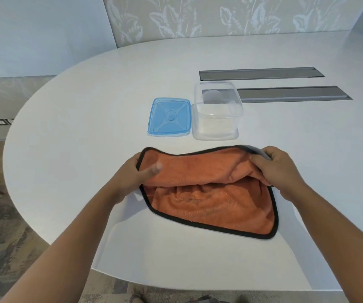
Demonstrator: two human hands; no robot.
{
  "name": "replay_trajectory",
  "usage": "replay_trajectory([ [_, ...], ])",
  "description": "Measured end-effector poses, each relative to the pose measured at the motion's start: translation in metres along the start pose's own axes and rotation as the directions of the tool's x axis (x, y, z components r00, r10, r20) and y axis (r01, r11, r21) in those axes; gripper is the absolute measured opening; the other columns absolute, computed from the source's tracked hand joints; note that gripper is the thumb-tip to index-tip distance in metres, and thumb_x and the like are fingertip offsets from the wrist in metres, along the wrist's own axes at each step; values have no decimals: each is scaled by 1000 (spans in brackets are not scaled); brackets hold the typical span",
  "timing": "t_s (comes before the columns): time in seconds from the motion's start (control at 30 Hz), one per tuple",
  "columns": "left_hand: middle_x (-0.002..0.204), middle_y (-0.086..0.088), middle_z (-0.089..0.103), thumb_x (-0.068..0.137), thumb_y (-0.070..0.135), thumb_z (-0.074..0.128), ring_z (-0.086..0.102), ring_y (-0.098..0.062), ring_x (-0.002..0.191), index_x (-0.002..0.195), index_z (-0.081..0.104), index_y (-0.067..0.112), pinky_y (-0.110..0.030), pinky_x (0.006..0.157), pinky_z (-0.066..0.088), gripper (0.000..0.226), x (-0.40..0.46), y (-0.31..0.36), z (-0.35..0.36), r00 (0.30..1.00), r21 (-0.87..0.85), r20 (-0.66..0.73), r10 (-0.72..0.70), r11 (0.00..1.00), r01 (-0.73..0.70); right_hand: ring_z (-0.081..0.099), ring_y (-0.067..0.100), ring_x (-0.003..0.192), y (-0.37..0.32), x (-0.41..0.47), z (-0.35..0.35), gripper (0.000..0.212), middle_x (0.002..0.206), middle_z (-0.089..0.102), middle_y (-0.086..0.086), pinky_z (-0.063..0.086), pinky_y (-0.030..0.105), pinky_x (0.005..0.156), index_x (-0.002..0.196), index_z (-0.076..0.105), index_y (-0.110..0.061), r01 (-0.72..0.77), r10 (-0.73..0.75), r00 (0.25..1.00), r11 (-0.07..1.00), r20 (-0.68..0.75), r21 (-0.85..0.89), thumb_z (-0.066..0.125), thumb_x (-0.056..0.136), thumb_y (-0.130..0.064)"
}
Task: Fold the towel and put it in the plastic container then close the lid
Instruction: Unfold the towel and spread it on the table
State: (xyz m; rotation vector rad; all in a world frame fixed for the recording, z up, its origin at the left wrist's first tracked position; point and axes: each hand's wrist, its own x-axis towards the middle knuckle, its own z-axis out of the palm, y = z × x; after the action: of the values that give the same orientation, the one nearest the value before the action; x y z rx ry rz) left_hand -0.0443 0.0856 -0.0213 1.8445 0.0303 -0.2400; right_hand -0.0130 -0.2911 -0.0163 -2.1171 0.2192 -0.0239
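An orange towel with a black edge lies on the white table in front of me. Its far half is raised off the table, its near half lies flat. My left hand grips the far left corner, and my right hand grips the far right corner, where the grey underside shows. Beyond the towel stands a clear plastic container, open and empty. Its blue lid lies flat on the table just left of it.
Two grey recessed slots run across the table behind the container, which stands partly over the nearer one. The table's rounded edge curves around to my left and in front of me, with patterned floor below.
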Motion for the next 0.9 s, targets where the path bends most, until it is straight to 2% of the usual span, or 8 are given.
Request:
replay_trajectory([
  [0.23, 100, 17, 77, 97, 37, 67, 73, -8, 94, 109, 69, 32, -18, 74, 55, 13, 0, -1, -9, 994, 265, 98, -53, 964, 25, 59, 23, 72, 7, -2, -4, 32, 79, 66, 6, 44, 37, 66, 85, 61, -7, 35, 39, 965, 961, 259, -273, 58, 92, -39],
  [0.37, 110, 9, 77, 102, 39, 58, 72, -13, 104, 119, 69, 31, -32, 90, 58, 22, -7, -2, -11, 935, 268, 248, -253, 946, 185, 60, 22, 73, 5, -1, -9, 30, 85, 69, 14, 43, 36, 68, 90, 66, -5, 17, 122, 920, 937, 373, -348, 62, 93, -34],
  [0.47, 111, 1, 75, 103, 39, 55, 71, -20, 104, 119, 68, 26, -36, 89, 58, 24, -5, 0, -13, 955, 254, 130, -266, 940, 228, 63, 20, 75, 3, 3, -12, 22, 82, 68, 0, 44, 34, 63, 82, 67, -19, 86, 14, 961, 933, 274, -349, 70, 87, -40],
  [0.57, 107, 6, 70, 103, 36, 53, 67, -18, 103, 118, 65, 22, -30, 80, 51, 23, 5, -1, -12, 977, 210, -207, -58, 972, 102, 64, 16, 74, -1, 9, -15, 27, 80, 68, -5, 43, 31, 60, 81, 67, -28, 107, -101, 994, 964, 38, -242, 79, 72, -51],
  [0.67, 100, 9, 67, 101, 44, 53, 66, -17, 97, 111, 59, 27, -31, 73, 49, 20, 11, -2, -8, 890, 198, -449, 84, 980, 8, 66, 15, 83, -3, 11, -12, 46, 92, 69, -7, 46, 30, 65, 100, 65, -31, 105, -112, 977, 993, -179, -49, 83, 67, -58],
  [0.77, 121, -2, 63, 98, 42, 59, 61, -23, 108, 128, 48, 23, -38, 91, 48, 37, 9, -7, 4, 815, 250, -559, 155, 968, -13, 57, 24, 114, 1, 2, -3, 59, 125, 61, -2, 45, 40, 90, 123, 58, -27, 165, -254, 904, 949, -344, -268, 80, 76, -53],
  [0.83, 126, -7, 56, 95, 33, 63, 49, -23, 118, 127, 50, 14, -35, 105, 35, 40, 1, -9, 16, 721, 556, -531, 444, 825, -98, 56, 25, 111, -2, -9, 4, 40, 118, 63, -3, 42, 45, 92, 113, 62, -29, 262, -417, 850, 865, -322, -429, 73, 80, -49],
  [0.9, 112, -5, 58, 92, 32, 64, 49, -24, 109, 111, 59, 13, -32, 100, 33, 27, -10, -9, 31, 631, 777, -363, 686, 597, -201, 62, 18, 88, -6, -18, 12, 20, 90, 66, -12, 49, 40, 80, 93, 65, -33, 358, -455, 880, 826, -138, -436, 67, 81, -48],
])
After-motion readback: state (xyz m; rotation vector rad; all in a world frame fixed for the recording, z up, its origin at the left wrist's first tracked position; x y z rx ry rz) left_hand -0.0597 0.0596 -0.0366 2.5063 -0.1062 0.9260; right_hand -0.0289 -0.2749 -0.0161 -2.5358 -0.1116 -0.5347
